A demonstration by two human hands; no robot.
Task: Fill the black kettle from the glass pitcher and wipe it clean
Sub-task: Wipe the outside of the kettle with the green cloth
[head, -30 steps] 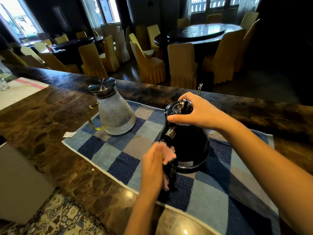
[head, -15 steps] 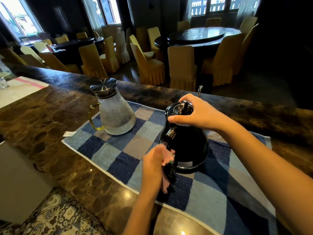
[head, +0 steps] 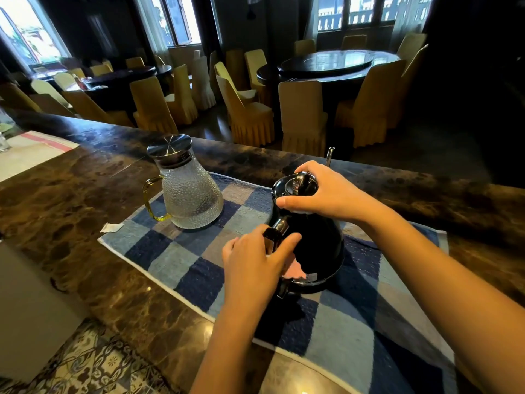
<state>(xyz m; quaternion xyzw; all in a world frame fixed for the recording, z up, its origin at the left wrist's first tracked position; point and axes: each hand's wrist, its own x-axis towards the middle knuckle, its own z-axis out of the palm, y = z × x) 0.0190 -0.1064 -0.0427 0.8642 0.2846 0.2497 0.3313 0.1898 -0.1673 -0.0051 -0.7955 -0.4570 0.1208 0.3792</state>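
Note:
The black kettle [head: 318, 243] stands upright on a blue checked towel [head: 176, 257] on the marble counter. My right hand [head: 321, 191] lies over its lid and holds the top rim. My left hand [head: 255, 263] presses a pink cloth [head: 294, 270] against the kettle's near side, beside the handle, and hides most of the handle. The glass pitcher [head: 190, 191], dimpled, with a steel lid and yellow handle, stands upright on the towel to the left of the kettle, apart from both hands.
A dark marble counter [head: 71, 200] runs left to right. A white cloth with a red stripe [head: 31, 149] lies at far left. A small paper scrap [head: 111, 227] sits by the towel's left edge. Dining tables and covered chairs fill the room beyond.
My left hand with the pink cloth has moved up the kettle's near side, from low by the handle's foot to the body beside the handle's top. The right hand stays on the lid.

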